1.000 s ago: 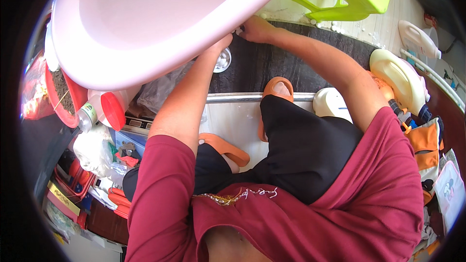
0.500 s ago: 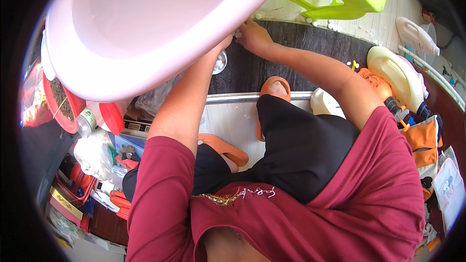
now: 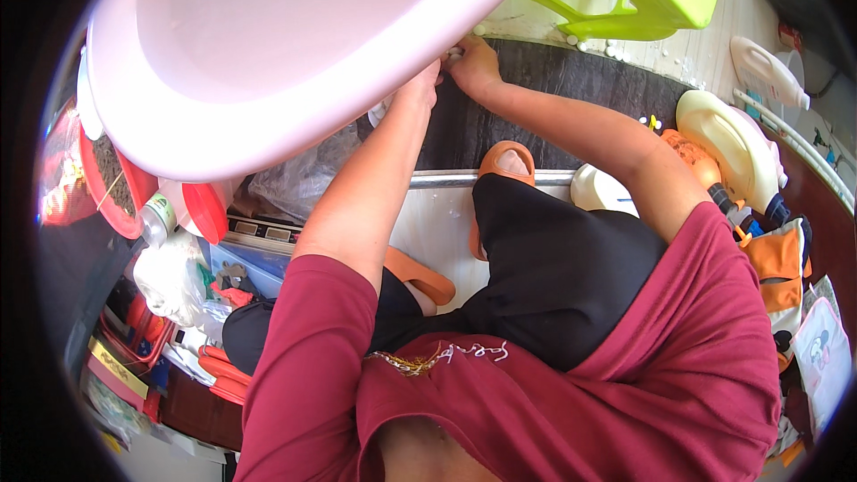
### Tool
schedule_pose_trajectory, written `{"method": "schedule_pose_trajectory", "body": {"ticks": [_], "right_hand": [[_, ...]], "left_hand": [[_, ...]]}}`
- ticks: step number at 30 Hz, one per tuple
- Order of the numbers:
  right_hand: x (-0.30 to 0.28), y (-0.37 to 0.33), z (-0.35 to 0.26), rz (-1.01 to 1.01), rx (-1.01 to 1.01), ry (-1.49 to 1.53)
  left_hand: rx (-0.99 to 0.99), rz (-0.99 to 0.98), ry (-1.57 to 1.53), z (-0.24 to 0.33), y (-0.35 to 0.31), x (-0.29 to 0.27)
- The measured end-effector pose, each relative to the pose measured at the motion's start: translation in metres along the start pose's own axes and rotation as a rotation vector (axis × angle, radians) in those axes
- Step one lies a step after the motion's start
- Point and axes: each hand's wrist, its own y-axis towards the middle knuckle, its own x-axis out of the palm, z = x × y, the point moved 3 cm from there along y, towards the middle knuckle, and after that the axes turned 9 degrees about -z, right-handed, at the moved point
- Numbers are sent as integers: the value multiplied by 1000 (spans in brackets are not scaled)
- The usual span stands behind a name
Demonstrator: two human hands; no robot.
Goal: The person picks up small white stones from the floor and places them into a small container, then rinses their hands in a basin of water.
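A large pale pink basin [image 3: 295,116] fills the upper left and its rim covers part of my hands. Just beyond the rim, my right hand [image 3: 474,64] has its fingers curled in, with a small white piece [image 3: 454,54] at the fingertips. Close beside it is my left hand [image 3: 426,85], whose fingers are mostly hidden behind the rim, so their hold does not show. Both hands are over the dark marbled floor strip [image 3: 553,112]. A white object [image 3: 378,112] shows partly beside my left wrist.
A lime-green plastic stool [image 3: 656,0] stands at the upper right, with small white balls [image 3: 611,49] scattered near its legs. Cream jugs [image 3: 721,138] and an orange bag [image 3: 786,259] lie at the right. Clear plastic bags [image 3: 299,178] and a soil-filled red pot [image 3: 116,183] are at the left.
Both hands have shifted slightly to the right. My left forearm has swung rightward, covering the round metallic thing seen before and revealing more of the plastic bags.
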Motion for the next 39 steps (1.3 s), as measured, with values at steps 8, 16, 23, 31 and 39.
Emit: {"method": "schedule_pose_trajectory", "body": {"ticks": [8,16,23,31,39], "right_hand": [[-6,-39,-46,-196,16,228],[5,-61,-86,-331,-209,123],[-47,40,18,-4,-295,-403],[-39,64,45,-56,-407,-292],[-1,58,-4,-275,-605,-198]], "left_hand": [[252,-29,-106,11,-74,-18],[180,-33,65,4,-155,-86],[191,11,175,-10,-149,-93],[213,89,172,-21,-146,-98],[553,170,998,-21,-120,-81]]}}
